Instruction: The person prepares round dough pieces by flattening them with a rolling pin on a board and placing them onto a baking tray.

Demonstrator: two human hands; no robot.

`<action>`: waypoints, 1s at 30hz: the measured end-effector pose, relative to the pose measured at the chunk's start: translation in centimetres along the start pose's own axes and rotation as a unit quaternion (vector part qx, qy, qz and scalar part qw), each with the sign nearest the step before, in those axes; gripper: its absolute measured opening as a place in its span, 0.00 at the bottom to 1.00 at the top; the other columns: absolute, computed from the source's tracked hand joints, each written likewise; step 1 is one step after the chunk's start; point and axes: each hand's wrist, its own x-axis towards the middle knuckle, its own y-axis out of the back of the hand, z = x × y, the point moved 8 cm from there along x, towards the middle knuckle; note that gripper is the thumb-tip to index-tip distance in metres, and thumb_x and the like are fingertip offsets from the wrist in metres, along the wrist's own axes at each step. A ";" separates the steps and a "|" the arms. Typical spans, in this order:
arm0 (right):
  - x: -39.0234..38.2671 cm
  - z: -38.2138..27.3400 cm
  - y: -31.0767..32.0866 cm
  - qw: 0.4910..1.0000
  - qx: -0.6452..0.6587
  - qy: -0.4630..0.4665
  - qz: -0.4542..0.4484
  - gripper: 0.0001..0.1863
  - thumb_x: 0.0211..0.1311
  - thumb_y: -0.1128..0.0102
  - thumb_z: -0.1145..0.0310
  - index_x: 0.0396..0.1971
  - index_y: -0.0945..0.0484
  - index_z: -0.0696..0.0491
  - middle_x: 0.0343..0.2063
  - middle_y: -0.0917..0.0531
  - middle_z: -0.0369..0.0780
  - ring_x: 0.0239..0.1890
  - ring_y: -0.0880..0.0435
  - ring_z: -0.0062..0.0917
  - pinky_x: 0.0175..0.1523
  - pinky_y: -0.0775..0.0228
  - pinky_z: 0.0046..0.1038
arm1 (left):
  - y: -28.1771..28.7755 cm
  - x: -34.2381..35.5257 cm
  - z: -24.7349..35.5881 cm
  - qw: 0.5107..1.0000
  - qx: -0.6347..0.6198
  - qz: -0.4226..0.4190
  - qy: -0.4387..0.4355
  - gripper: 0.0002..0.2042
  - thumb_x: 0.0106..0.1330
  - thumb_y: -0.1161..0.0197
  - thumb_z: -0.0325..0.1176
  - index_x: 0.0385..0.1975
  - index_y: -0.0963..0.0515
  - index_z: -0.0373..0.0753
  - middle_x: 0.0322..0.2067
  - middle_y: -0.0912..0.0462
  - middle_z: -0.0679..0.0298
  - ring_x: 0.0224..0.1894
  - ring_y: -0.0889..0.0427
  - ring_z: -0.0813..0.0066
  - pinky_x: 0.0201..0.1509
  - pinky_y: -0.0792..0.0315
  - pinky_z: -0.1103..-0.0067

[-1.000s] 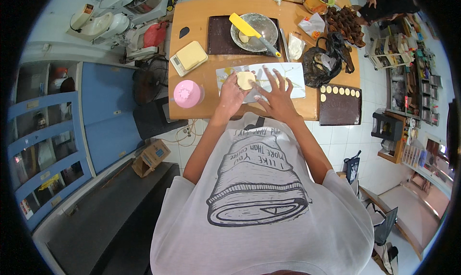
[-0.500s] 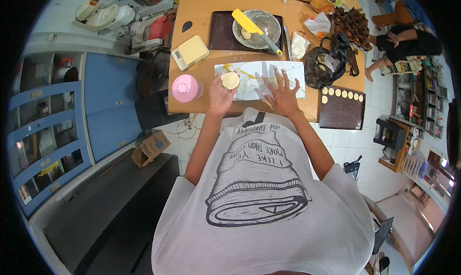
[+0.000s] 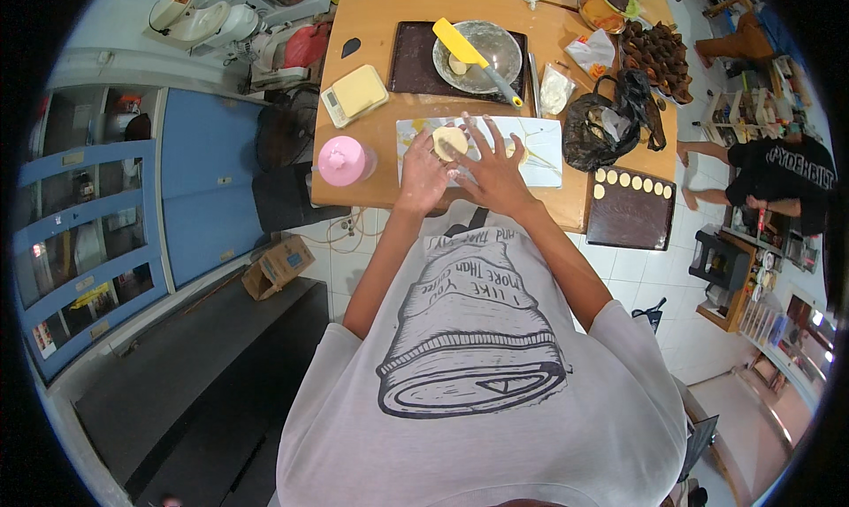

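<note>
Both hands sit on the white sheet (image 3: 539,144). My left hand (image 3: 423,172) curls around the round dough disc (image 3: 449,141), touching its near edge. My right hand (image 3: 493,166) lies flat beside it, fingers spread wide, holding nothing. Left of my hands stands a pink cup (image 3: 340,160).

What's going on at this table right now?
A person in a white printed shirt stands at a wooden table, working a pale round of dough on a white sheet. The left hand rests against the dough; the right hand lies spread flat on the sheet beside it. Behind sit a metal bowl with a yellow spatula, a scale and a pink container. A dark tray to the right holds small dough discs.
</note>
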 end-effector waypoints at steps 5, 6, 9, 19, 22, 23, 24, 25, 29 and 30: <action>-0.4 1.3 0.8 1.000 -0.002 -0.010 0.021 0.26 0.70 0.46 0.46 0.67 0.27 0.31 0.79 0.53 0.42 0.79 0.57 0.48 0.66 0.61 0.75 | -0.7 -0.4 0.5 0.998 -0.057 0.007 -0.002 0.27 0.79 0.56 0.50 0.64 0.32 0.32 0.62 0.25 0.50 0.65 0.27 0.58 0.69 0.33 0.64; -0.1 1.4 1.1 0.999 0.000 -0.024 0.039 0.26 0.70 0.46 0.46 0.67 0.27 0.31 0.79 0.52 0.42 0.79 0.57 0.47 0.67 0.61 0.75 | -0.8 -0.5 0.2 0.999 -0.051 0.001 0.010 0.28 0.79 0.56 0.50 0.64 0.32 0.31 0.62 0.25 0.50 0.65 0.26 0.58 0.69 0.33 0.63; 0.3 0.3 0.1 1.000 -0.002 0.002 0.002 0.26 0.69 0.44 0.47 0.66 0.26 0.31 0.78 0.51 0.42 0.79 0.57 0.47 0.67 0.62 0.74 | -0.8 -0.2 -0.6 1.000 -0.013 -0.022 0.016 0.28 0.80 0.58 0.50 0.65 0.32 0.31 0.63 0.25 0.50 0.66 0.27 0.59 0.70 0.34 0.63; -0.4 1.4 0.0 1.000 -0.007 -0.014 0.018 0.27 0.68 0.41 0.48 0.67 0.27 0.31 0.78 0.52 0.43 0.79 0.58 0.47 0.68 0.62 0.72 | -1.4 -0.2 -0.2 0.999 0.007 -0.034 0.022 0.30 0.80 0.59 0.53 0.65 0.32 0.30 0.62 0.24 0.52 0.63 0.25 0.61 0.69 0.33 0.64; -1.1 1.8 -0.5 1.000 0.005 0.018 -0.011 0.32 0.68 0.42 0.47 0.72 0.34 0.29 0.79 0.55 0.44 0.79 0.57 0.47 0.70 0.64 0.67 | -2.2 -0.2 0.0 0.998 0.026 -0.054 0.030 0.31 0.80 0.60 0.54 0.65 0.32 0.30 0.62 0.24 0.51 0.62 0.24 0.62 0.69 0.33 0.64; -1.4 1.8 -0.3 0.999 0.013 0.038 -0.002 0.35 0.68 0.41 0.47 0.74 0.38 0.29 0.79 0.57 0.45 0.79 0.56 0.48 0.71 0.67 0.63 | -2.2 -0.3 0.2 0.999 0.006 -0.038 0.030 0.31 0.80 0.61 0.54 0.65 0.32 0.30 0.63 0.24 0.51 0.61 0.23 0.63 0.69 0.33 0.65; -1.2 1.7 -0.2 0.999 0.013 0.039 -0.003 0.35 0.68 0.41 0.47 0.74 0.38 0.29 0.79 0.57 0.45 0.79 0.56 0.48 0.71 0.67 0.63 | -2.0 -0.6 0.3 0.999 -0.015 -0.020 0.028 0.32 0.81 0.61 0.55 0.65 0.32 0.30 0.63 0.25 0.51 0.61 0.23 0.63 0.68 0.32 0.65; -0.8 2.4 0.4 0.998 0.055 -0.009 0.020 0.39 0.66 0.39 0.46 0.76 0.42 0.30 0.79 0.59 0.47 0.79 0.57 0.49 0.71 0.65 0.63 | -1.8 -0.5 0.1 0.999 -0.016 -0.020 0.028 0.32 0.81 0.61 0.55 0.65 0.32 0.30 0.63 0.25 0.51 0.61 0.23 0.63 0.68 0.32 0.65; 0.7 4.6 -0.7 0.964 0.200 -0.162 0.071 0.51 0.61 0.32 0.45 0.79 0.52 0.35 0.79 0.66 0.51 0.78 0.59 0.53 0.70 0.59 0.63 | -3.7 -0.7 -1.5 0.994 0.043 -0.077 0.064 0.32 0.81 0.62 0.55 0.65 0.32 0.29 0.63 0.24 0.50 0.63 0.24 0.64 0.69 0.32 0.67; 1.1 4.2 -0.5 0.965 0.211 -0.138 0.078 0.57 0.58 0.28 0.46 0.80 0.58 0.39 0.78 0.68 0.51 0.79 0.59 0.53 0.70 0.58 0.63 | -3.9 -0.9 -1.5 0.994 0.062 -0.070 0.053 0.32 0.81 0.62 0.55 0.65 0.33 0.29 0.63 0.24 0.49 0.64 0.24 0.64 0.70 0.33 0.68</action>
